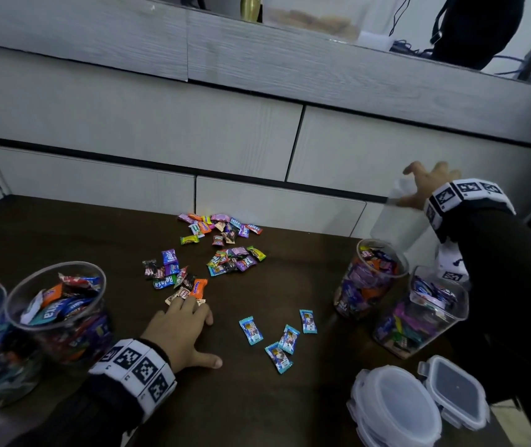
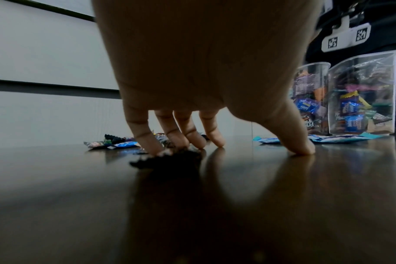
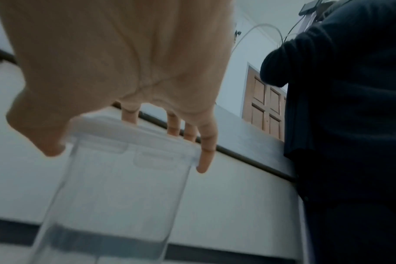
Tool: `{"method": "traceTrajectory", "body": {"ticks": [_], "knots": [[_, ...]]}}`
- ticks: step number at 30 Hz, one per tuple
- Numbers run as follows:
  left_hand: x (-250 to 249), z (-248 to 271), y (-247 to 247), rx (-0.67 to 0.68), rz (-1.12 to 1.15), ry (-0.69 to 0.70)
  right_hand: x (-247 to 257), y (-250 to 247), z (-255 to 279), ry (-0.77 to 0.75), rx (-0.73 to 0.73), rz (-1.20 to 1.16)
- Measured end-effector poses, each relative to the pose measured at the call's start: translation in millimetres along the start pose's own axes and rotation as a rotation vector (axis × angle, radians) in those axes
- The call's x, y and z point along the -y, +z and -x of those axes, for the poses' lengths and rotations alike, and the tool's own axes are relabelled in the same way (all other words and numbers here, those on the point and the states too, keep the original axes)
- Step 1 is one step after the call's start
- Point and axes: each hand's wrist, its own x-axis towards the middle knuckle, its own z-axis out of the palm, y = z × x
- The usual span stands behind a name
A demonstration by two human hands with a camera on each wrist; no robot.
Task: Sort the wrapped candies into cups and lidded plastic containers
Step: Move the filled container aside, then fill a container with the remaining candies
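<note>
R hand (image 1: 425, 185) upper right of frame, fingers curled over lid rim of empty clear container (image 3: 115, 187), lifted off table. L hand (image 1: 180, 324) lower centre, fingers spread flat, tips pressing wrapper at edge of loose candies (image 1: 222, 250) mid-frame. Candies light, crinkly, slippery; pinch by twisted ends. Container prob. light, stiff, smooth; hold by rim.

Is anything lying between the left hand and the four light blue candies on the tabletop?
Nothing visible. The left hand rests with its fingertips on a candy at the near edge of the mixed pile; the four light blue candies lie to its right, with only bare dark tabletop between.
</note>
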Motion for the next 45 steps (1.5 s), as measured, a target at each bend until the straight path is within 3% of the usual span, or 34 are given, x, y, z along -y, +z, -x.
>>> {"method": "traceTrajectory", "body": {"ticks": [5, 10, 16, 23, 26, 33, 38, 42, 45], "knots": [[-1, 6, 4, -0.034, -0.005, 0.001, 31, -66, 31, -0.229, -0.083, -0.167], [-1, 19, 8, -0.034, 0.036, 0.008, 81, -99, 107, -0.512, 0.014, -0.236], [2, 43, 4, -0.028, 0.26, 0.019, 125, -81, 206, -0.77, 0.217, -0.347], [5, 73, 9, -0.227, 0.755, 0.365, 153, -39, 271, -0.981, 0.368, -0.348], [2, 81, 13, -0.297, 0.893, 0.437, 161, -28, 284, -1.054, 0.374, -0.352], [-12, 86, 20, -0.309, 1.157, 0.44, 168, -18, 289, -1.07, 0.377, -0.444], [-14, 84, 24, -0.322, 1.192, 0.42, 177, -21, 280, -0.73, 0.36, -0.757], [-13, 83, 25, -0.263, 1.161, 0.393, 200, -11, 271, -0.536, 0.357, -0.631], [-14, 85, 24, -0.233, 1.142, 0.388, 217, -2, 266, -0.506, 0.464, -0.485]]}}
